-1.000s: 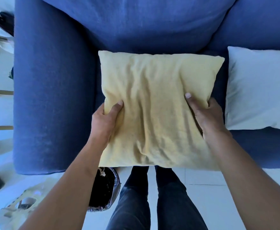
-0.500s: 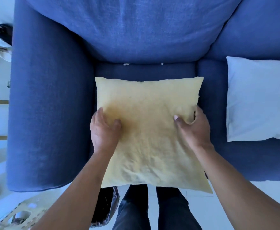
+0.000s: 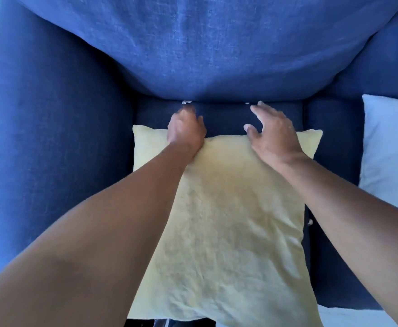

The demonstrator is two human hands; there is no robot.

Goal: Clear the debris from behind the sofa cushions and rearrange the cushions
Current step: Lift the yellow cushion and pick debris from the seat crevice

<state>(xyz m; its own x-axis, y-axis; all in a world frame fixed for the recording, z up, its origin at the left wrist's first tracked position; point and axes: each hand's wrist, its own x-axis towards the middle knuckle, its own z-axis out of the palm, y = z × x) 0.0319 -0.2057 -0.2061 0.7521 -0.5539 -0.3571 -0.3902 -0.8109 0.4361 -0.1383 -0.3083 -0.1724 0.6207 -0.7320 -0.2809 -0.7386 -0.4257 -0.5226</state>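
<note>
A yellow cushion (image 3: pixel 228 220) lies flat on the seat of the blue sofa (image 3: pixel 59 142). Both my arms stretch over it toward the crease under the blue back cushion (image 3: pixel 205 48). My left hand (image 3: pixel 186 131) hovers past the yellow cushion's far edge with fingers bent downward, just short of small white debris bits (image 3: pixel 186 102) at the crease. My right hand (image 3: pixel 271 133) is spread with fingers loosely extended near another white speck (image 3: pixel 247 103). Neither hand holds anything. A further white crumb (image 3: pixel 310 222) lies beside the yellow cushion's right edge.
A white cushion (image 3: pixel 391 149) rests on the seat to the right. The sofa's wide left armrest (image 3: pixel 52 161) borders the seat. A strip of pale floor (image 3: pixel 358 318) shows at the bottom right.
Both hands let go of the yellow cushion, which now lies on the seat, and reached forward over it to the crease below the back cushion. The view moved closer to the sofa.
</note>
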